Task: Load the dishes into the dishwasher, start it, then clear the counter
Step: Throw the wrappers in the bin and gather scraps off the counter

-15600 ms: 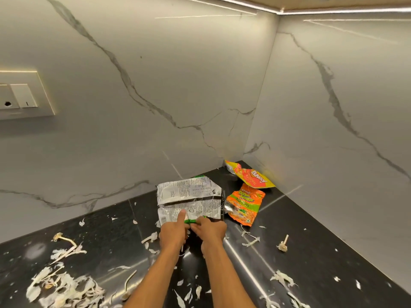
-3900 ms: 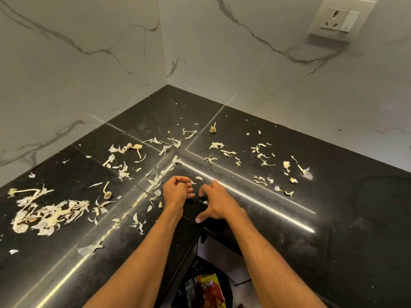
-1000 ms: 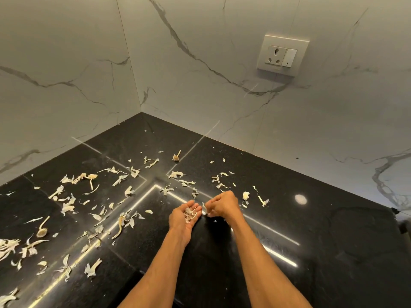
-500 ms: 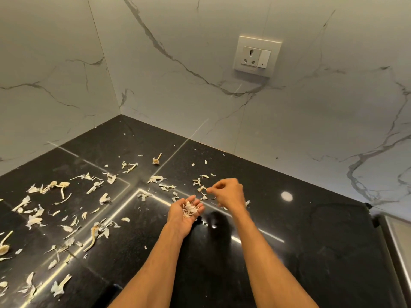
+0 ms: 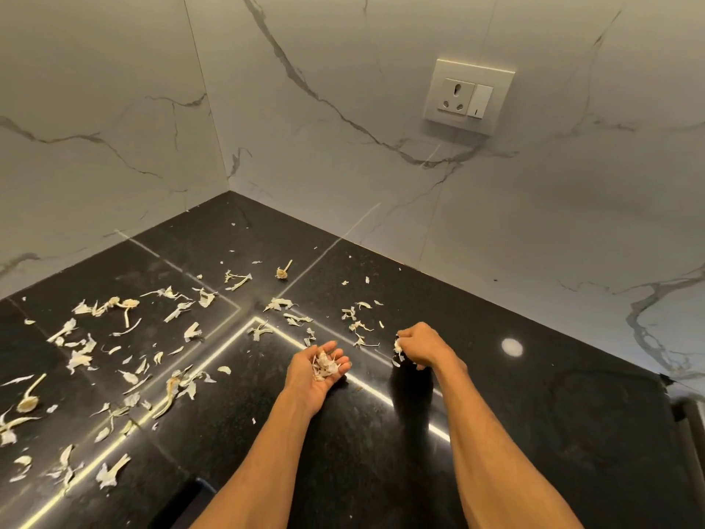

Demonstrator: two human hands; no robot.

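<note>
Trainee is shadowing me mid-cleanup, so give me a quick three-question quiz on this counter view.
1. True or false: the left hand lies palm up with peel scraps in it.
2. The right hand: A) pinches peel scraps B) grips a sponge C) rests flat, empty.
3. Fill in: most loose scraps lie on the counter's ____ side.
Key: 1 true; 2 A; 3 left.

Right side: open counter [image 5: 553,414], passable.
Left side: peels [image 5: 84,353] scattered, lying flat.
Back: walls [image 5: 343,147] closing the corner.
</note>
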